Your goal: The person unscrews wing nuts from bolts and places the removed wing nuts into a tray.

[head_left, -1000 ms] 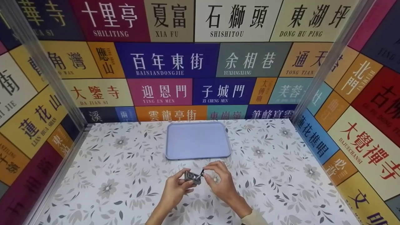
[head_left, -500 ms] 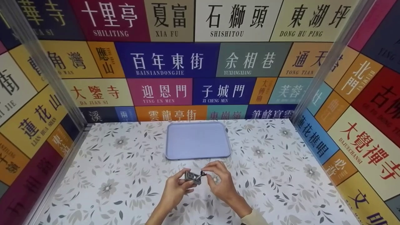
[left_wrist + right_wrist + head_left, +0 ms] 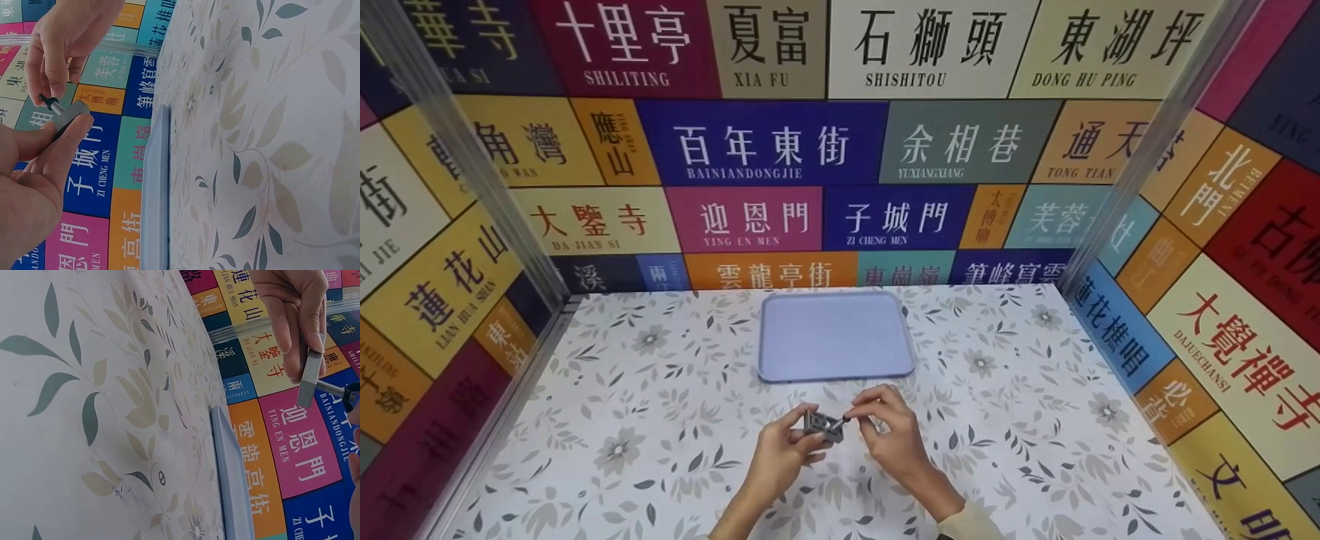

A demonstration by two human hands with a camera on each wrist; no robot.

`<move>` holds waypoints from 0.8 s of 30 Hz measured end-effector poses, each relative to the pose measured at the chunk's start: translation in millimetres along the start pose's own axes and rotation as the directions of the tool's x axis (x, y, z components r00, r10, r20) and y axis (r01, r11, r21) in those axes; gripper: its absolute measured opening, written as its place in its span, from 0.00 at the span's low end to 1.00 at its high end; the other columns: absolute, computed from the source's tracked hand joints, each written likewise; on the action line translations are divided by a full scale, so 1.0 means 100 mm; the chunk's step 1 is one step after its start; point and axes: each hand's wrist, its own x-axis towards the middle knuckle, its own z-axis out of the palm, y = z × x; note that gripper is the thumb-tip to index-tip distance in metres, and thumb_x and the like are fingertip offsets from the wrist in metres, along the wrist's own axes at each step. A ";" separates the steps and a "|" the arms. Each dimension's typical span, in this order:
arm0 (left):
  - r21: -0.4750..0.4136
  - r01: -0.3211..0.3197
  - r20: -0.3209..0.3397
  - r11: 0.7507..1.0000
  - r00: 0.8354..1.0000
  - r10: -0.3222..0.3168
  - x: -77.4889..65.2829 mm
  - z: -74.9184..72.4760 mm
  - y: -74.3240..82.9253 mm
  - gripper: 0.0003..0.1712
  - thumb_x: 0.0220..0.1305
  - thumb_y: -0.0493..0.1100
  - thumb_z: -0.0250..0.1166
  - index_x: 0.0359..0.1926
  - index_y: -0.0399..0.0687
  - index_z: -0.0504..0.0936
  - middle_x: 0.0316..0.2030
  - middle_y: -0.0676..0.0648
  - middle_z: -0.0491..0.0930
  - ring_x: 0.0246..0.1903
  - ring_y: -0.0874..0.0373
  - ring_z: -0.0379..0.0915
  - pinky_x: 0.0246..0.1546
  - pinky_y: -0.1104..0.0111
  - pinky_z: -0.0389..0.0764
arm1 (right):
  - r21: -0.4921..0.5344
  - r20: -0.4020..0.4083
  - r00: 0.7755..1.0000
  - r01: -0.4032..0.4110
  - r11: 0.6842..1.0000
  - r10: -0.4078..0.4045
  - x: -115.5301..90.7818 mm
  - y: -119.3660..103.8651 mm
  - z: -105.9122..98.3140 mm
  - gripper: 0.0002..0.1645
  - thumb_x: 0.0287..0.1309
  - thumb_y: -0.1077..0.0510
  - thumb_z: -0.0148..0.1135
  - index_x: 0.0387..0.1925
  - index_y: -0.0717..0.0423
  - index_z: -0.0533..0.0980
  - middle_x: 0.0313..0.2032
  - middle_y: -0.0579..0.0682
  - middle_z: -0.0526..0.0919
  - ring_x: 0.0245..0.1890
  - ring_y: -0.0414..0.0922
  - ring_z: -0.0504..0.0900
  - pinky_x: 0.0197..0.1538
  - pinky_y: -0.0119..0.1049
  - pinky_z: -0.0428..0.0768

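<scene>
My left hand (image 3: 781,450) grips a small grey metal block (image 3: 814,424) between thumb and fingers, above the table in front of the tray. A wing screw (image 3: 333,388) with a silver threaded shank and a black winged head sticks out of the block's side. In the right wrist view, much of its thread shows outside the block (image 3: 309,379). My right hand (image 3: 896,439) has its thumb and fingertips at the black head, pinching it. In the left wrist view the wing screw (image 3: 52,104) appears between the two hands. The fingers partly hide the head.
A pale blue-lavender tray (image 3: 836,337) lies beyond the hands on the floral-patterned table (image 3: 660,420). Coloured panels with printed characters (image 3: 769,146) wall the table at the back and on both sides.
The right fingers have shifted slightly around the wing screw's black head, which shows less now than before. The left hand and the block have stayed in place.
</scene>
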 end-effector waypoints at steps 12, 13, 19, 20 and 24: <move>-0.001 0.006 0.010 1.000 1.000 -0.006 0.00 0.01 0.01 0.26 0.66 0.27 0.61 0.64 0.28 0.70 0.41 0.29 0.86 0.40 0.46 0.89 0.40 0.67 0.92 | 0.010 -0.031 1.000 -0.003 1.000 0.004 0.02 0.00 0.02 0.22 0.39 0.85 0.68 0.25 0.56 0.83 0.34 0.56 0.81 0.37 0.52 0.78 0.40 0.25 0.84; -0.002 0.008 0.010 1.000 1.000 -0.007 0.00 0.01 0.01 0.26 0.66 0.26 0.61 0.64 0.28 0.70 0.41 0.29 0.86 0.40 0.46 0.89 0.40 0.67 0.92 | 0.014 -0.035 0.999 -0.003 1.000 0.004 0.03 -0.02 0.02 0.21 0.39 0.86 0.68 0.24 0.57 0.83 0.33 0.57 0.80 0.37 0.52 0.78 0.40 0.25 0.84; -0.001 0.017 0.012 1.000 1.000 -0.017 -0.01 0.00 0.01 0.27 0.65 0.26 0.62 0.65 0.28 0.70 0.42 0.29 0.86 0.40 0.47 0.89 0.40 0.66 0.92 | 0.028 -0.053 0.998 0.019 0.999 -0.017 0.16 -0.20 0.00 0.20 0.35 0.87 0.68 0.22 0.61 0.81 0.31 0.59 0.79 0.35 0.53 0.77 0.36 0.29 0.83; 0.000 0.015 0.014 1.000 1.000 -0.015 -0.01 0.00 0.01 0.27 0.65 0.26 0.61 0.65 0.28 0.70 0.42 0.29 0.86 0.40 0.47 0.89 0.40 0.66 0.92 | 0.026 -0.055 0.998 0.022 0.999 -0.020 0.18 -0.22 0.00 0.21 0.35 0.88 0.67 0.22 0.61 0.81 0.31 0.59 0.79 0.34 0.53 0.77 0.36 0.29 0.83; 0.002 0.000 0.019 1.000 1.000 0.000 -0.01 -0.01 0.02 0.28 0.66 0.27 0.61 0.66 0.28 0.69 0.42 0.29 0.86 0.40 0.46 0.89 0.40 0.67 0.92 | 0.006 -0.058 0.998 0.007 1.000 -0.007 0.20 -0.28 -0.02 0.20 0.38 0.88 0.65 0.24 0.62 0.81 0.31 0.58 0.78 0.35 0.52 0.77 0.37 0.28 0.82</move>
